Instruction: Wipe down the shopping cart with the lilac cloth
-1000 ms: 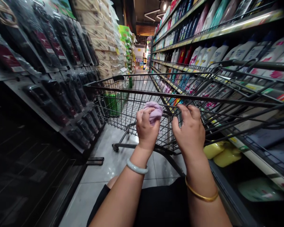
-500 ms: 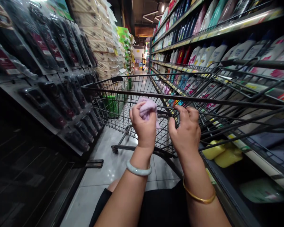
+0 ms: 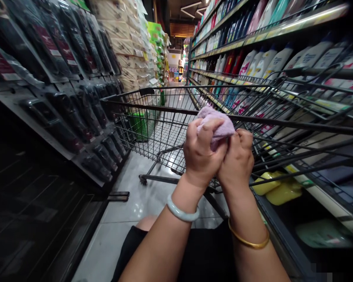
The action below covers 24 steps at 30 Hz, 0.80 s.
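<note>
A crumpled light-purple cloth (image 3: pixel 219 123) is bunched in my left hand (image 3: pixel 202 152), its fingers wrapped round it. Close against it, my right hand (image 3: pixel 237 154) is closed, with the fingertips at the right corner of the cloth and seeming to pinch it. Both hands are in front of the side of a black wire shopping cart (image 3: pixel 164 109); the cloth overlaps the cart's upper rail in view. Whether the cloth touches the rail I cannot tell. The undersides of my fingers are hidden.
Shelves of bottles (image 3: pixel 270 62) line the right side, with yellow containers (image 3: pixel 282 190) low down. Packaged dark goods (image 3: pixel 55 51) hang on the left rack, beside stacked wrapped packs (image 3: pixel 114 43). A tiled floor (image 3: pixel 117 213) runs down the aisle.
My left hand has moved right with the cloth, up against my right hand. My right hand's fingers have closed in at the cloth's corner. The view has shifted slightly.
</note>
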Tool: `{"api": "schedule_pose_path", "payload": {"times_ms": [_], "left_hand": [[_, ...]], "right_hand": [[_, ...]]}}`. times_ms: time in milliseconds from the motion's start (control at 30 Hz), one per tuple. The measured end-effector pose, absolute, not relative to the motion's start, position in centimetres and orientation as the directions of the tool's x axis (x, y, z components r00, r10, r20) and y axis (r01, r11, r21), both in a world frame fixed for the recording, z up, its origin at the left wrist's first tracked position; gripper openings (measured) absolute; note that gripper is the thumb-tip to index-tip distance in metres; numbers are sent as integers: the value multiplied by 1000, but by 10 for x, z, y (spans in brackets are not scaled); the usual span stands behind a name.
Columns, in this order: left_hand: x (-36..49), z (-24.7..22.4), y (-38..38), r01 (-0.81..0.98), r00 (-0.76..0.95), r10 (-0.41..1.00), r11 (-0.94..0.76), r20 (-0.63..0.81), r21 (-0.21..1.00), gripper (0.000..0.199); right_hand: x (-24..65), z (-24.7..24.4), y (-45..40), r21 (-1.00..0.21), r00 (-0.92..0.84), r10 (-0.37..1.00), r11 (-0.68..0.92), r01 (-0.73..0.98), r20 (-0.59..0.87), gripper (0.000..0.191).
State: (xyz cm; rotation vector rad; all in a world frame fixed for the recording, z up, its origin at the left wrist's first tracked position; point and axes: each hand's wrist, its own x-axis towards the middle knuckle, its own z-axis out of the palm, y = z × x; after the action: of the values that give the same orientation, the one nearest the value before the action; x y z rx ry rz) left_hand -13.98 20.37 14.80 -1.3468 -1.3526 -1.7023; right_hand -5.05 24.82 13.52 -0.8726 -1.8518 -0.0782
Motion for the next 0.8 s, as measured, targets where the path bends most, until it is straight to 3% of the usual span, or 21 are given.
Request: {"api": "schedule_pose_path", "payload": {"times_ms": [200, 300, 433, 500, 700, 800], "left_hand": [[-187, 163, 199, 775, -612, -117, -284, 782, 564, 39], [-187, 179, 200, 793, -581, -117, -308, 806, 527, 39], [-166, 197, 204, 865, -335, 122, -353, 934, 357, 29], [-165, 198, 206, 867, -289, 169, -370, 942, 333, 25], [-189, 188, 201, 859, -498, -137, -212, 856, 466, 34], [-173, 184, 199, 857, -494, -127, -239, 860, 457, 35]], "right_hand": [[-51, 137, 244, -307, -225, 507, 759, 574, 832, 43], [-52, 137, 243, -303, -226, 505, 758, 577, 833, 44], [-53, 137, 241, -302, -215, 500, 757, 579, 839, 45], [-53, 136, 241, -298, -218, 494, 761, 576, 842, 46], [-54, 136, 240, -271, -225, 471, 768, 580, 853, 43], [-53, 136, 240, -270, -227, 470, 769, 579, 853, 43]]}}
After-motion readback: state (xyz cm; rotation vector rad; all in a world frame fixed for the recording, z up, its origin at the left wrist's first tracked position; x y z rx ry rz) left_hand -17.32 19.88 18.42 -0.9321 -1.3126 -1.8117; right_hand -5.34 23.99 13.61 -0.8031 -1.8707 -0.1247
